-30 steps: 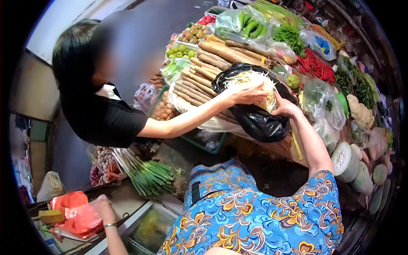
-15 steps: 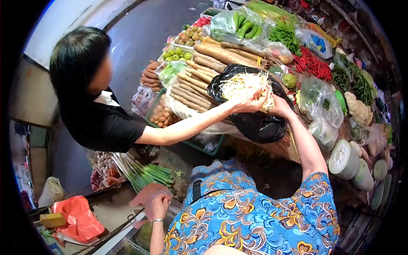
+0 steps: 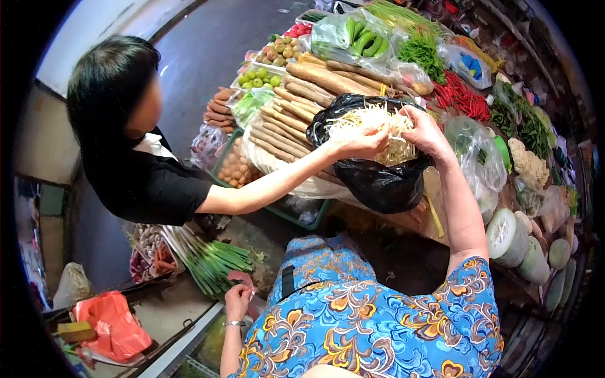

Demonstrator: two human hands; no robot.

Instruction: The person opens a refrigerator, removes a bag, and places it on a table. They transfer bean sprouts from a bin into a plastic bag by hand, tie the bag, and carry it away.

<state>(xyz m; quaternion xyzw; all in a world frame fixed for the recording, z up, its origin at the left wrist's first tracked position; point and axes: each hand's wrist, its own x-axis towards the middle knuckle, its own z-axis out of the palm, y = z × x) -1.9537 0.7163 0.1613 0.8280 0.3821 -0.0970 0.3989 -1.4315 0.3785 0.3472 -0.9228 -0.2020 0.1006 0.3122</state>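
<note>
A black plastic bag [image 3: 378,186] stands open on the stall, heaped with pale bean sprouts [image 3: 353,123]. My right hand [image 3: 428,135] is at the heap's right side, its fingers curled in around some sprouts; the fingertips are partly hidden. Low on the left, my left hand [image 3: 237,302] pinches a thin reddish-pink plastic bag [image 3: 255,305], which hangs partly behind the wrist. Another person [image 3: 145,170] in a black top reaches across from the left, and that person's hand [image 3: 372,142] is also in the sprouts, close to my right fingers.
Long brown roots [image 3: 283,129] lie left of the black bag, with eggs [image 3: 236,167] in a green crate beyond. Red chillies [image 3: 463,97], cauliflower [image 3: 528,162] and cut winter melon [image 3: 504,236] fill the right. Spring onions [image 3: 208,261] and a red bag [image 3: 113,327] are at lower left.
My right hand has shifted up along the sprouts' right edge. My left hand has dropped slightly, and its pink bag is now bunched smaller. The other person's hand stays at the sprouts.
</note>
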